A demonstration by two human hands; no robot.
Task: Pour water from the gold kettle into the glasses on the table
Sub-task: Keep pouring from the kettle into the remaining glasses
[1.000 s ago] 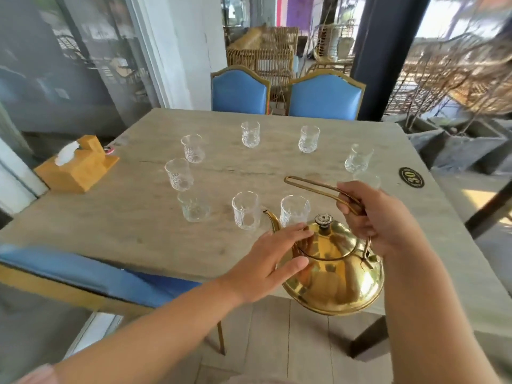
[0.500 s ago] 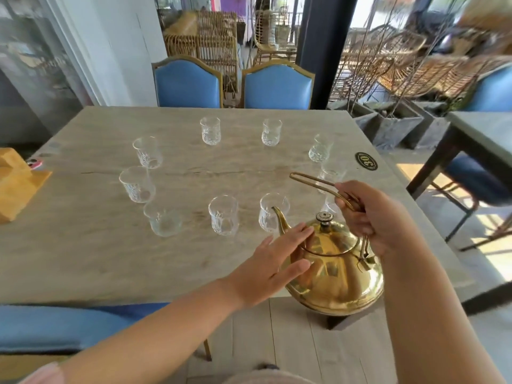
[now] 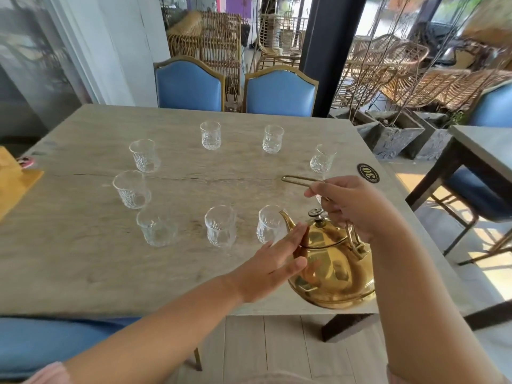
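Observation:
The gold kettle [image 3: 333,268] hangs over the table's near right edge, carried by its thin wire handle in my right hand [image 3: 352,206]. Its spout points left, close beside the nearest glass [image 3: 270,224]. My left hand [image 3: 273,268] lies flat with fingers apart against the kettle's left side. Several clear cut glasses stand in a ring on the grey table [image 3: 83,259]; among them are a near middle glass [image 3: 220,226], a left glass [image 3: 130,189] and a far glass [image 3: 210,135]. All of them look empty.
Two blue chairs [image 3: 279,92] stand at the far side and a blue seat [image 3: 41,345] at the near left. A yellow tissue box [image 3: 13,184] sits at the table's left edge. A black number disc [image 3: 367,173] lies near the right edge. Another table [image 3: 484,151] stands to the right.
The view has swung right, so the table has slid left in the picture. The kettle has come up slightly toward the nearest glass, with my left hand staying on its side.

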